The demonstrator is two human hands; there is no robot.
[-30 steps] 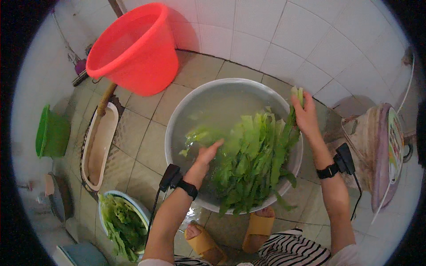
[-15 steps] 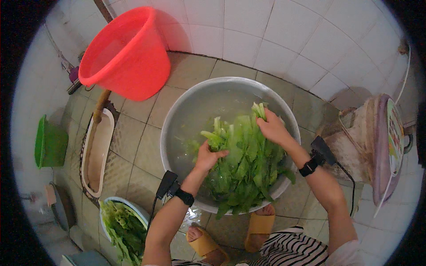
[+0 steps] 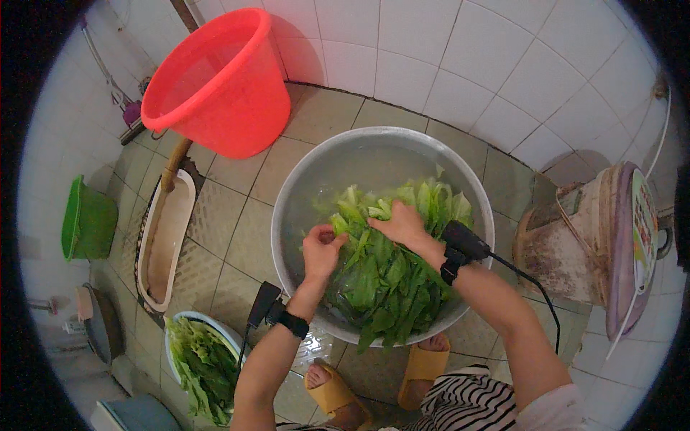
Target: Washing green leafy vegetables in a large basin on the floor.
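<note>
A wide metal basin point(image 3: 287, 187) of cloudy water stands on the floor before me. Long leafy greens point(image 3: 392, 276) lie in it, pale stems toward the far side and dark leaves over the near side. My left hand point(image 3: 322, 251) is closed at the left edge of the bunch, fingers curled and thumb against a pale stem end. Close by, my right hand point(image 3: 402, 226) reaches over the middle of the bunch and pinches a stem between thumb and fingers. More pale stems fan out behind it.
At the far left stands a red bucket point(image 3: 266, 115). A squat toilet point(image 3: 172, 241) is set in the floor beside a green bin point(image 3: 97, 219). Nearer, a light-blue tub point(image 3: 180, 316) holds more greens. A stained bucket point(image 3: 560, 248) with a lilac lid stands at right.
My right hand has moved left and nearer, from the right stems to the middle of the bunch. My left hand has shifted slightly left. The view has shifted a little.
</note>
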